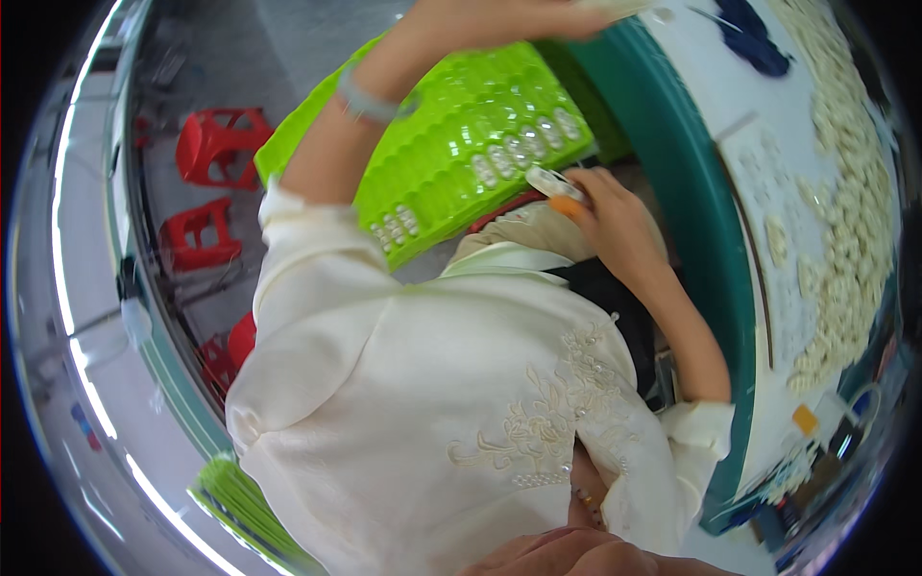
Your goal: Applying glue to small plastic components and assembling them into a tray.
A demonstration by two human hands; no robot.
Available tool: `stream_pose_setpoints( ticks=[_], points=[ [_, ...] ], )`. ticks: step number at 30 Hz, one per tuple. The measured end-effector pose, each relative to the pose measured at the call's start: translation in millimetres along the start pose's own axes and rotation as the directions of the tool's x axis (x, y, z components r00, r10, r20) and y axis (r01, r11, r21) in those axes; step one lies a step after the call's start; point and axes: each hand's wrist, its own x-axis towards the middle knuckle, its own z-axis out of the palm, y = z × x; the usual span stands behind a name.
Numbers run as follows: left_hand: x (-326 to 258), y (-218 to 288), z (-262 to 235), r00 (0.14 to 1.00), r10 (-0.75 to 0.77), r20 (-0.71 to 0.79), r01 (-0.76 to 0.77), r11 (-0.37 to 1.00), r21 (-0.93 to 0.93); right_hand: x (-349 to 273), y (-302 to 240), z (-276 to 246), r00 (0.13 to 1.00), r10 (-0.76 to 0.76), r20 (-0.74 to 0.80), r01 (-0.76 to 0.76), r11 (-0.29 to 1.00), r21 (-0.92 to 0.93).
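Observation:
My left hand reaches across the bright green tray to the edge of the white table. It is blurred and partly cut off at the top. A pale piece shows by its fingertips, but I cannot tell whether they hold it. Close to the tray's right corner, my right hand is closed around a small white-and-orange object of a kind I cannot make out. Shiny whitish pieces fill several of the tray's hollows along the near right side. Smaller white pieces sit at its lower left corner.
On the right, the white table with a teal edge carries a large heap of cream pieces and a dark blue cloth. Red stools stand at left. Stacked green trays are at lower left.

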Motion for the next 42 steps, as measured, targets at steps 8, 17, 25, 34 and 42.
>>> stream_pose_setpoints(
  ticks=[8, 17, 25, 34, 42],
  points=[
    [-300, -124, -28, 0.424, -0.709, -0.564, 0.747, 0.626, -0.224, 69, 28, 161, 0.864, -0.257, 0.433, 0.392, 0.883, -0.257],
    [-300, -159, 62, 0.460, -0.323, -0.827, 0.809, 0.536, 0.241, 73, 18, 153, 0.866, -0.129, 0.484, 0.340, 0.861, -0.380],
    [-279, -181, 64, 0.560, -0.392, -0.730, 0.817, 0.410, 0.406, 13, 6, 35, 0.950, 0.262, 0.168, -0.260, 0.965, -0.036],
    [-154, -105, 54, 0.910, -0.161, -0.381, 0.384, 0.672, 0.633, -137, -16, -128, 0.697, 0.315, -0.644, -0.541, 0.821, -0.184],
    [87, -10, 197, 0.525, 0.545, 0.654, -0.812, 0.552, 0.191, -162, 51, -214, 0.783, 0.236, -0.575, -0.550, 0.695, -0.463]
  ],
)
